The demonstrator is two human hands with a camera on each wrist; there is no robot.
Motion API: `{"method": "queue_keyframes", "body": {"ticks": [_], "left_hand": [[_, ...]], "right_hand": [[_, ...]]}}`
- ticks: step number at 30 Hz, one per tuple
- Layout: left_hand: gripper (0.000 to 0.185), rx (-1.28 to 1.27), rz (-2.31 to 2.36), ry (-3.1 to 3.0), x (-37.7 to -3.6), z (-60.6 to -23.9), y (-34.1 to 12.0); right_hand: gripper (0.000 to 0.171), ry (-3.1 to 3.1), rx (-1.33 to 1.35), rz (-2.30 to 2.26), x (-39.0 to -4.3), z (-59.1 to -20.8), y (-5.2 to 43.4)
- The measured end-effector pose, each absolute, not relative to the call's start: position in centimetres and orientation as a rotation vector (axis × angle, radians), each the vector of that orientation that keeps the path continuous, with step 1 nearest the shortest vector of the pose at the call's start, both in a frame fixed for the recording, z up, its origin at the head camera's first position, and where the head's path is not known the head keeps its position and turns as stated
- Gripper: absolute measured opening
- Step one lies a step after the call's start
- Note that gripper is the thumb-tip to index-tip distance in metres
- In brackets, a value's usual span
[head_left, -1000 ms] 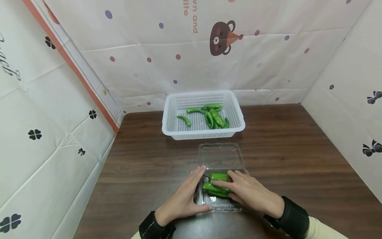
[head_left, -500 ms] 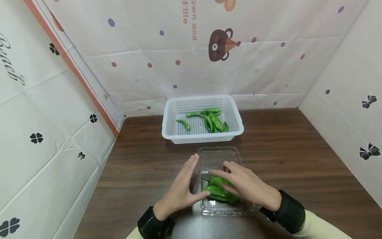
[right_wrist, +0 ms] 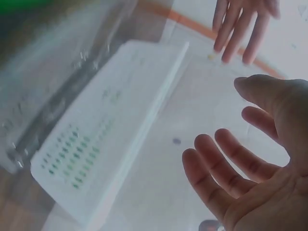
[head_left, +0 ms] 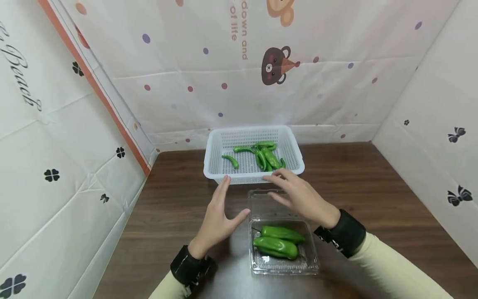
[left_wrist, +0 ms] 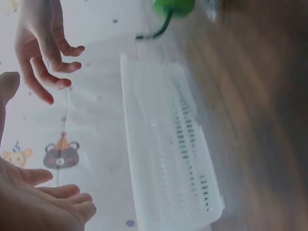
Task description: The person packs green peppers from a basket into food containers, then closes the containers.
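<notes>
Green peppers [head_left: 278, 241] lie behind both raised hands [head_left: 298, 196].

The person is wearing pale cream long sleeves, each ending in a wide black band wrapping the wrist; the left hand [head_left: 216, 218] and right hand [head_left: 300, 197] are showing bare, with no gloves or rings

Both hands lift off the peppers [head_left: 278, 241]; left hand [head_left: 218, 216] and right hand [head_left: 298, 195] now hover above the open lid [head_left: 267, 203].
</notes>
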State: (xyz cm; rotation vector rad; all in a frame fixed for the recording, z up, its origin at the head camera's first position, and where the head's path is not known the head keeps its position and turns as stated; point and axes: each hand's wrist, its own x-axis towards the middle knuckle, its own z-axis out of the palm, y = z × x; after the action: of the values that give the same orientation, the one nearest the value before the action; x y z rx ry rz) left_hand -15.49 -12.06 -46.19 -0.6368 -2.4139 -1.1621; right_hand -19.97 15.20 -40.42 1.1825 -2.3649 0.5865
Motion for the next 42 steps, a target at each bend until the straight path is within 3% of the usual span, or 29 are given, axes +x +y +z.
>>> {"method": "queue_keyframes", "body": {"ticks": [15,31,42], "left_hand": [[0.096,-0.395,-1.173,-2.383,-20.2,-45.3,-14.1],[0.089,-0.272,-1.121,-2.499,-23.2,-46.1,-15.5],[0.088,-0.197,-1.101,-2.548,-23.5,-46.5,-16.7]], "right_hand": [[0.044,-2.611,1.041,0.601,-29.7,-36.8,14.8],[0.04,-2.922,1.056,0.255,-38.4,-38.7,13.0],[0.037,-3.022,1.002,-0.058,-41.4,-40.7,11.6]]}}
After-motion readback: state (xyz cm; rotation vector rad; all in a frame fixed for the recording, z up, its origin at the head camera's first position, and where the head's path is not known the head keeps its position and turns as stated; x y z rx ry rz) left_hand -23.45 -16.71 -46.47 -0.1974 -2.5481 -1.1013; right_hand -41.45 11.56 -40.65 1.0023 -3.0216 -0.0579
